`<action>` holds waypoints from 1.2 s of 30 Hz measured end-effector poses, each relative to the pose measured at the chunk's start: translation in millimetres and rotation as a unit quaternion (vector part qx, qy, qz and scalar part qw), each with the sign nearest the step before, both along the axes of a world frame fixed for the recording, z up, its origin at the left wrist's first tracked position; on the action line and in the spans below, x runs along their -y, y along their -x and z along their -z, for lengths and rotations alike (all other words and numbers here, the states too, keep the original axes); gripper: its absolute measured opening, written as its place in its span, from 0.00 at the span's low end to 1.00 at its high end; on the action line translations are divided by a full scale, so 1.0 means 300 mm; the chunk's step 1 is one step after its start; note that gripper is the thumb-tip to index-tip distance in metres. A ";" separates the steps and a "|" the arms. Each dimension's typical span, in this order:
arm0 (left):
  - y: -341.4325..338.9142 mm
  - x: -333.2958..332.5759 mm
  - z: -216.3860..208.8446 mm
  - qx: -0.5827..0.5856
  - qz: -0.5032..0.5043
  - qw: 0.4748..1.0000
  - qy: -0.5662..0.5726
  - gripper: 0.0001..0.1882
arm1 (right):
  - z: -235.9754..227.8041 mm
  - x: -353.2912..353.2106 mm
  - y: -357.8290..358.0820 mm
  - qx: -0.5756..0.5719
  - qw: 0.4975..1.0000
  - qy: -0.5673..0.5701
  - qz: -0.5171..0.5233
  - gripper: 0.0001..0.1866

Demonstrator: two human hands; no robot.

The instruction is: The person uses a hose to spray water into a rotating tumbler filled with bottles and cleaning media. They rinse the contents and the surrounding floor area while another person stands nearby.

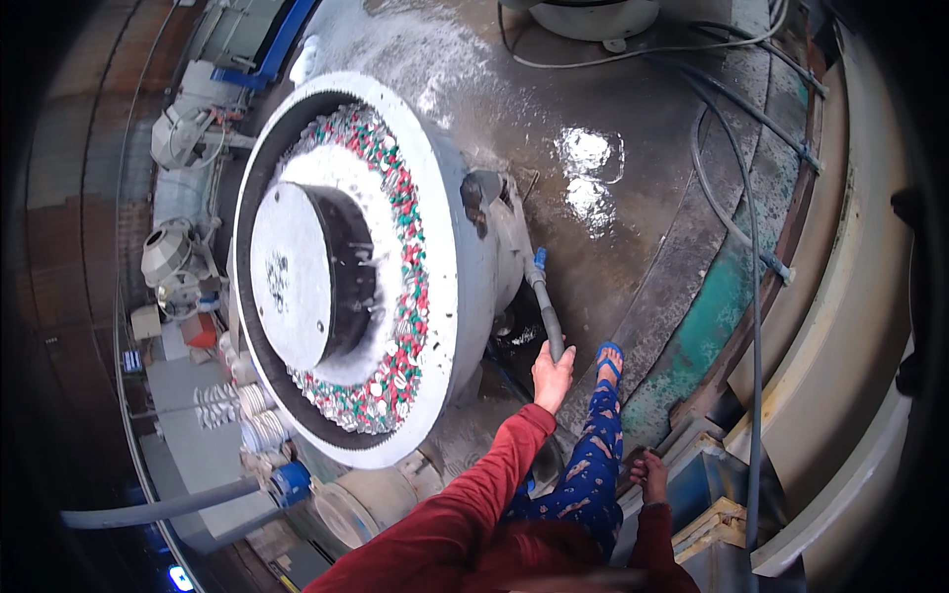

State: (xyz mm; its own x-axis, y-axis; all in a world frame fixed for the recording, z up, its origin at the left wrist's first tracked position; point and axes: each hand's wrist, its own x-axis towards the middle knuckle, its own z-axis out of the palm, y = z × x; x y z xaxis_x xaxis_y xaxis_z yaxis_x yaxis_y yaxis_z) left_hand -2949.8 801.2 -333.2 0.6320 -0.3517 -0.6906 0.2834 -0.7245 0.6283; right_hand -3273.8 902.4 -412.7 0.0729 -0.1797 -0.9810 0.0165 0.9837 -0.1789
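Observation:
My left hand (552, 377) reaches forward in a red sleeve and grips the lower end of a grey hose (547, 314). The hose runs up to a blue fitting (539, 259) on the side of a large round grey tub machine (465, 247). The tub's ring channel holds red, green and white chips (407, 247) in white foam around a raised central hub (297, 272). My right hand (652, 476) hangs low beside my hip with loose fingers and holds nothing. My foot in a blue sandal (609, 360) stands on the wet floor just right of the hose.
The wet concrete floor (593, 168) shines with puddles. Dark cables and hoses (751, 247) run along the right beside a curved kerb. Another round machine (593, 15) stands at the top. Stacked white plates (252, 415), motors and a grey pipe (158, 509) crowd the left.

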 end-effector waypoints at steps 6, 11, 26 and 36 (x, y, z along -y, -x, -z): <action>0.030 -0.299 -0.086 0.051 0.129 0.989 -0.058 0.23 | 0.003 -0.033 0.029 0.011 0.994 0.026 -0.102 0.15; 0.074 -0.687 -0.120 0.047 0.214 0.965 -0.144 0.26 | 0.021 -0.044 -0.033 -0.052 0.983 0.024 -0.177 0.12; -0.148 -2.054 -0.146 -0.029 -0.347 0.931 0.111 0.32 | 0.063 -0.552 -0.418 0.006 0.916 0.188 -0.353 0.13; -0.339 -2.323 -0.365 -0.099 -0.487 0.808 0.317 0.18 | -0.200 -0.759 -0.970 0.091 0.756 0.256 -0.595 0.12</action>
State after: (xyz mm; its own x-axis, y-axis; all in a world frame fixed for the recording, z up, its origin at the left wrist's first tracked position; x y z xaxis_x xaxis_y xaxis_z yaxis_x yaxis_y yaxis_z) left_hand -2848.2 1498.0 -223.6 0.7211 -0.0769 -0.6886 0.6659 0.3515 0.6581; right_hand -2982.8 1130.1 -352.6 0.6070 -0.2337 -0.7595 -0.7565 0.1229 -0.6424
